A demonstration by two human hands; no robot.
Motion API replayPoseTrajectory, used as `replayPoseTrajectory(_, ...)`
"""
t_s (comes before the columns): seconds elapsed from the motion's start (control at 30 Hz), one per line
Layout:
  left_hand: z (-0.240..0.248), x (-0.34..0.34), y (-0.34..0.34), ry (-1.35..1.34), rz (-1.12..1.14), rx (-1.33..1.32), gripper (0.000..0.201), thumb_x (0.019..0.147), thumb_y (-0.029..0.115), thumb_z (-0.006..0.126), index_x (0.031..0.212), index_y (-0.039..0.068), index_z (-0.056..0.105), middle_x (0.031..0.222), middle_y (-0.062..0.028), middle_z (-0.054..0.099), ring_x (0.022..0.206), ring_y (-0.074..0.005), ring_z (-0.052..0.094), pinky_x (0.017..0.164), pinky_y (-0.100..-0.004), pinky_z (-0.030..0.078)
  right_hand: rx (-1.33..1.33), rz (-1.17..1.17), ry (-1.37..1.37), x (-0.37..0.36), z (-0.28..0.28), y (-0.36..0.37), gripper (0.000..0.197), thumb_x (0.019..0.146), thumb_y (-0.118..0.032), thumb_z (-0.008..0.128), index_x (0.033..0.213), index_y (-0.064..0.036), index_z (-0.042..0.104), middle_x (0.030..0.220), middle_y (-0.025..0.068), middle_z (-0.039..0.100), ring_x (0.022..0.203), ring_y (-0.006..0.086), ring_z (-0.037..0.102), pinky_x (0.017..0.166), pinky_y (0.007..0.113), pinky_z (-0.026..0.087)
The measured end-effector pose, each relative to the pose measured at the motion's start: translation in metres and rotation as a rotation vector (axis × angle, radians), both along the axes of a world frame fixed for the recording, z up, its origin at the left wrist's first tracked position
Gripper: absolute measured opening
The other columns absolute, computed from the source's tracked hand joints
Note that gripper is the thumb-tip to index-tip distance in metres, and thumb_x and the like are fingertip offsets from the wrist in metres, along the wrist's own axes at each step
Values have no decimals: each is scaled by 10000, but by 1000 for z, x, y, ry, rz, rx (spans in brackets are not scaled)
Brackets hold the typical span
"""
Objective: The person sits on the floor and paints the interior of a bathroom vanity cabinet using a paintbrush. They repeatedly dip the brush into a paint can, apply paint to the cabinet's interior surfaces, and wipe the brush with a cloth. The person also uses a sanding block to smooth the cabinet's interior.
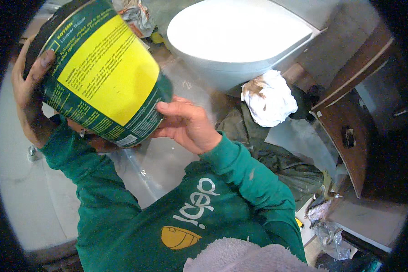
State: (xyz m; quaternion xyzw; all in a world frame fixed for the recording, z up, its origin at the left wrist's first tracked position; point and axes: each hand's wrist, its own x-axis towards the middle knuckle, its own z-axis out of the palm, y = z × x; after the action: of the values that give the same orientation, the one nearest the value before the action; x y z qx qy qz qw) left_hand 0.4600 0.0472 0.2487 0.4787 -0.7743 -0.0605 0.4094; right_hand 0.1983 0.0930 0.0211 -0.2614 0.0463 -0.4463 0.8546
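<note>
A person in a green sweatshirt (190, 204) holds a green-and-yellow can (113, 68) aloft between two bare hands, its label turned to the wearer and its body leaning, top end toward the upper left. The left hand (34, 86) curls about the can's side near the top, thumb pressed on the label; the right hand (186, 122) pinches the base edge, thumb on the front and fingers beneath.

Nothing but the hands appears to bear the can above the grey floor (165, 179), whose edges are hard to make out here. The chief danger is a slip: the sides look smooth and curved, and should the right hand's small hold at the base give way, the can could swing down on the left hand alone.

The lid cannot be made out, so a leak is a further risk; if the top is loose, the tilt could send any contents over the left sleeve (77, 149). A drop might also chip the white fixture (240, 36) beyond the can, or soil the stained white cloth (272, 99) bundled beside it. The grey towel (254, 258) lies across the lower edge of view, well apart from the can.
</note>
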Motion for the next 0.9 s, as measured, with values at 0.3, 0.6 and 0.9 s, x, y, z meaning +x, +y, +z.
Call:
replayPoseTrajectory(0.3, -125, 9, -92, -265, 292, 302, 736, 624, 442, 899, 1136, -1, 609, 1064, -144, 676, 988, -239, 641, 882, -343, 508, 88, 110, 447, -19, -64, 1, 566, 996, -240, 578, 1487, -4, 424, 1354, 213, 603, 1185, 318, 638, 1000, 430, 515)
replayPoseTrajectory(0.6, -289, -22, -231, -358, 318, 203, 865, 546, 570, 884, 1121, -22, 628, 1012, -246, 697, 929, -364, 685, 823, -428, 540, -116, -532, 678, -153, -36, 83, 690, 878, -401, 665, 1389, 42, 531, 1220, 250, 658, 1050, 325, 687, 905, 425, 553)
replayPoseTrajectory(0.9, -425, -62, -357, -316, 201, 151, 618, 697, 476, 800, 1053, -12, 670, 1007, -211, 697, 960, -372, 666, 846, -463, 524, -1163, -900, 907, -208, 78, 181, 280, 964, -243, 661, 1242, -207, 681, 987, 36, 713, 761, 180, 713, 626, 331, 582)
